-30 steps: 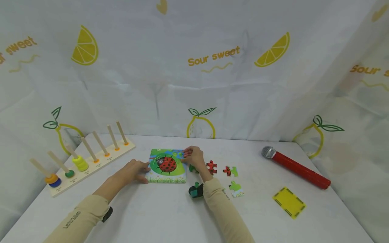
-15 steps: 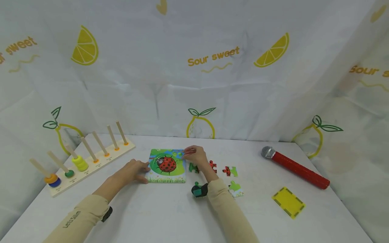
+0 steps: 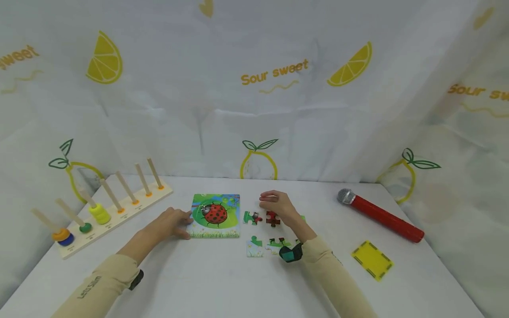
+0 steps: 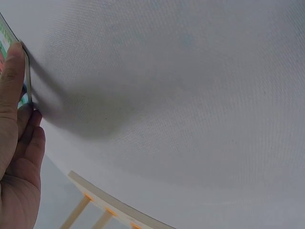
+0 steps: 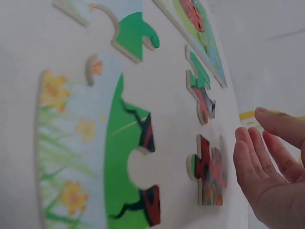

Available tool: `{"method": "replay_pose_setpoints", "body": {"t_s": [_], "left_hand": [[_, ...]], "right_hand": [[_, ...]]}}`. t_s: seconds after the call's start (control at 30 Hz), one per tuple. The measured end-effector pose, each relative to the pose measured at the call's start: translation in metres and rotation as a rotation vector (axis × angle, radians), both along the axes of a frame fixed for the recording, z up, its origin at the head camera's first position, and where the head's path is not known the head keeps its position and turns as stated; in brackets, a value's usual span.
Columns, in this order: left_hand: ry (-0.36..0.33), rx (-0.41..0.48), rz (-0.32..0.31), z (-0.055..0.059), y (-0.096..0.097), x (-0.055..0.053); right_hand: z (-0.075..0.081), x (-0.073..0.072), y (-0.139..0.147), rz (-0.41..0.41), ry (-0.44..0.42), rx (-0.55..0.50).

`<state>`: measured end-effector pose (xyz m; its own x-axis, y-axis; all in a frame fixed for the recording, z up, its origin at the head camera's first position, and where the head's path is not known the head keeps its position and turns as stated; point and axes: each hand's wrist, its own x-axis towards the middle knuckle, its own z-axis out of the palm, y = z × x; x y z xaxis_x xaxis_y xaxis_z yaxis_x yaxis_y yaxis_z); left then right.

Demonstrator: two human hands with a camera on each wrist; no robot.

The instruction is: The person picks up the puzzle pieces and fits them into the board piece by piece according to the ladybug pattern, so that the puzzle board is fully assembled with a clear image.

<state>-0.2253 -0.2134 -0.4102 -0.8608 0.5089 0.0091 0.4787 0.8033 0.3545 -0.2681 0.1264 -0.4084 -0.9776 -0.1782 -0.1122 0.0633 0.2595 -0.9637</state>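
Note:
My left hand [image 3: 172, 223] rests at the left edge of a square ladybug puzzle board [image 3: 232, 229], thumb and fingers touching the edge. In the left wrist view, the board's rim shows between thumb and fingers. My right hand [image 3: 279, 205] hovers just above the table, right of the board, with its fingers loosely bent and nothing between them. Loose jigsaw pieces lie below and around it: a green-and-red piece [image 3: 250, 217], a red piece [image 3: 272, 219], a flowered piece [image 3: 254, 249] and a green-and-white piece [image 5: 76, 143]. My right arm partly hides others.
On the left stands a wooden peg board [image 3: 137, 203] with upright pegs, several bearing coloured beads. A red toy microphone [image 3: 385, 216] lies at the right, with a yellow rectangular card [image 3: 372, 260] in front of it. A printed white cloth [image 3: 199, 132] hangs behind the table.
My right hand has left the board's upper right corner and moved right, over the loose pieces, uncovering some of them. My left hand stays at the board's left edge. The head view has shifted slightly.

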Motion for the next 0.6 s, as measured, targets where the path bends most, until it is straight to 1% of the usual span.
{"method": "replay_pose_setpoints", "body": {"t_s": [0.07,0.17,0.3,0.4,0.53,0.6], "left_hand": [[-0.012,0.001,0.01,0.0,0.0,0.001],[-0.011,0.003,0.016,0.002,-0.001,0.002],[-0.009,0.018,0.018,0.002,-0.002,0.003],[-0.007,0.014,0.001,0.001,-0.002,0.001],[-0.016,0.006,-0.005,-0.001,-0.001,-0.002],[-0.012,0.005,-0.009,-0.002,-0.001,-0.002]], "right_hand": [[-0.002,0.002,0.004,0.0,-0.01,-0.011],[-0.005,0.005,0.007,-0.028,-0.028,-0.007],[-0.009,0.008,0.006,-0.056,-0.025,-0.013],[-0.012,0.012,0.006,-0.05,0.004,0.0],[-0.014,0.018,0.005,-0.016,0.05,0.042],[-0.015,0.02,0.004,0.004,0.062,0.045]]}}
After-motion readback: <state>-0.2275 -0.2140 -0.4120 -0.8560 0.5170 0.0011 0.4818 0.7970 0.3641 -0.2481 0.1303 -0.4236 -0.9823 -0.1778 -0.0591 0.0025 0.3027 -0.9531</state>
